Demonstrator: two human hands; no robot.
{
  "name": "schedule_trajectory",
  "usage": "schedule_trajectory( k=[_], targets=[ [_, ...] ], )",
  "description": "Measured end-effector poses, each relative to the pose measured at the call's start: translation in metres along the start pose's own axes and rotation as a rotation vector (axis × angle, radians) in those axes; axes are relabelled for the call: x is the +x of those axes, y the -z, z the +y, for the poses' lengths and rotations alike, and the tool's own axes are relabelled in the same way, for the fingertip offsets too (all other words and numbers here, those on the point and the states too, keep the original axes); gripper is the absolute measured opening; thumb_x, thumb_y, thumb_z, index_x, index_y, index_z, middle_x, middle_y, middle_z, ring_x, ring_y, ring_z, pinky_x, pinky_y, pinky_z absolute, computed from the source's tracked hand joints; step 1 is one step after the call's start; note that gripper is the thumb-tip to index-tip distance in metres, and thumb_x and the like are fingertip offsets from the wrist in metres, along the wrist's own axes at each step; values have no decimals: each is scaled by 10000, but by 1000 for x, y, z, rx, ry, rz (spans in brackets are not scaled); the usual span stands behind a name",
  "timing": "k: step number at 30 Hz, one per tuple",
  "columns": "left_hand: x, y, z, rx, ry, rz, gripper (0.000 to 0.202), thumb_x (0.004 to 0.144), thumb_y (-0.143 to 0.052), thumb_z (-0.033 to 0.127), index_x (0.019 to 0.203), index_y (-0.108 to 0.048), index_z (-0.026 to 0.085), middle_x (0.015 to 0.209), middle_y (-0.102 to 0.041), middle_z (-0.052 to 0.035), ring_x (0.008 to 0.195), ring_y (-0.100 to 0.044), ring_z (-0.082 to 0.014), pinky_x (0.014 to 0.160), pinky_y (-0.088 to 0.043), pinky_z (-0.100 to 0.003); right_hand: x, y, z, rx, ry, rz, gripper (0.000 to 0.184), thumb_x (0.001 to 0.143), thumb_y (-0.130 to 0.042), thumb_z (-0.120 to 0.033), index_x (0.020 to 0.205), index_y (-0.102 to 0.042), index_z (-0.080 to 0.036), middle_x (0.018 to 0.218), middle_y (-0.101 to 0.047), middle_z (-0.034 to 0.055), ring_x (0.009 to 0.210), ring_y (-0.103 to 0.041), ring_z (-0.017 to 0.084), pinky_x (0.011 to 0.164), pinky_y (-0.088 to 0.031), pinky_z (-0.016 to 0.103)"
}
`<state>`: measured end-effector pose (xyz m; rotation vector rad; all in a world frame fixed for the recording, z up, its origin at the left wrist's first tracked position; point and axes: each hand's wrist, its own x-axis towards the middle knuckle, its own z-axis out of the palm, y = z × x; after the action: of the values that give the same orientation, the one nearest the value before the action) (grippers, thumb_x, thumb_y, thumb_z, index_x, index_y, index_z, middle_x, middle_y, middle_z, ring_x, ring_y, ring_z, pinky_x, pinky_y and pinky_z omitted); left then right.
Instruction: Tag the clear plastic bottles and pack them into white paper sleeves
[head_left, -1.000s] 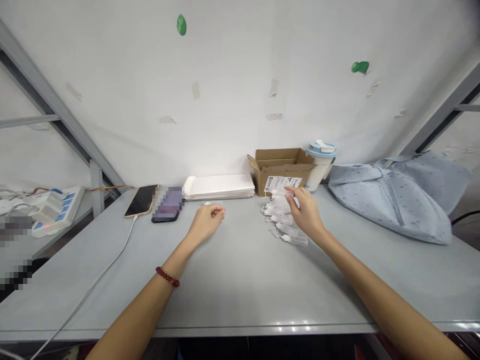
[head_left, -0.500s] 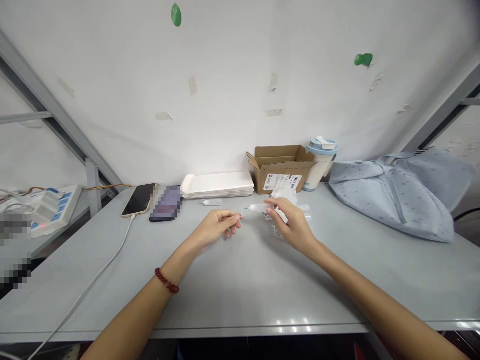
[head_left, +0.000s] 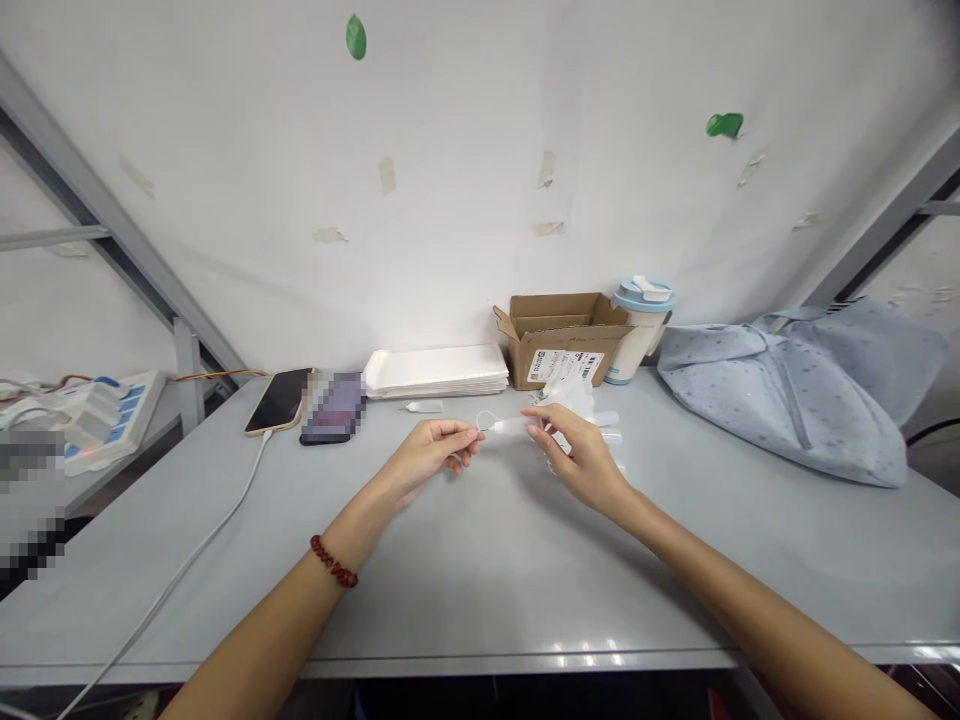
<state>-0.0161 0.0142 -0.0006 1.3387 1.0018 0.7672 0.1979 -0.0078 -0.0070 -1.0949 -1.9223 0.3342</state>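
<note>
My right hand (head_left: 577, 450) pinches a small white needle-tip bottle (head_left: 511, 426) between thumb and fingers, and its thin tip points left. A thin white loop (head_left: 489, 414) arcs above the tip, reaching toward the fingertips of my left hand (head_left: 442, 447). Those fingertips are pinched together right at the tip; whatever is between them is too small to make out. Behind and beside my right hand lie several translucent white tubes or bottles (head_left: 609, 437) and a crumpled clear bag (head_left: 571, 392). Another small needle-tip bottle (head_left: 424, 406) lies farther back on the grey table (head_left: 465, 580).
Along the back stand a white stack of envelopes or boards (head_left: 439, 370), an open cardboard box (head_left: 564, 345) and a blue-lidded cup (head_left: 640, 330). At left lie a charging phone (head_left: 279, 400) and a blurred dark object (head_left: 334, 405). A light-blue cloth bag (head_left: 787, 400) occupies the right.
The bottle in my right hand has come slightly lower and left, so its tip now meets my left fingertips. The white loop now stands up in an arc.
</note>
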Motion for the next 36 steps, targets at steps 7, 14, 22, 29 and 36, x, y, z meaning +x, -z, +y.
schedule_trajectory(
  k=[7,14,22,29,36],
  targets=[
    [0,0,-1,-36,7,-11,280,727,-639,413,725,-621,134,680,-565,-22,578,-482,-97,552,-380,-232,0,0,0,-4,-28,-13,269,906,-415,-357,1034,-587,-195,826,-603,55,715,-552,159,523,-453,247],
    [-1,0,1,-30,19,-7,273,726,-635,410,723,-621,137,688,-566,-29,583,-479,-103,560,-388,-236,0,1,-1,-2,-9,-16,262,910,-407,-360,1021,-587,-205,812,-602,53,707,-552,162,572,-468,268],
    [-1,-1,0,-5,18,6,264,713,-649,397,721,-646,133,690,-579,-27,580,-495,-102,556,-393,-240,0,0,2,-54,62,-18,267,920,-382,-352,1000,-588,-203,727,-571,38,633,-535,155,595,-459,287],
    [1,-6,-3,5,51,21,239,692,-662,364,700,-661,125,644,-572,-18,564,-491,-102,543,-377,-244,-2,-6,7,-82,101,-7,235,917,-390,-291,987,-589,-188,699,-594,33,606,-548,150,563,-448,274],
    [2,-6,-9,-19,53,10,235,691,-661,354,705,-658,118,635,-562,-15,546,-478,-95,523,-360,-240,-8,-15,11,-71,103,40,201,898,-419,-240,949,-598,-163,671,-607,31,571,-551,142,539,-447,262]
  ],
)
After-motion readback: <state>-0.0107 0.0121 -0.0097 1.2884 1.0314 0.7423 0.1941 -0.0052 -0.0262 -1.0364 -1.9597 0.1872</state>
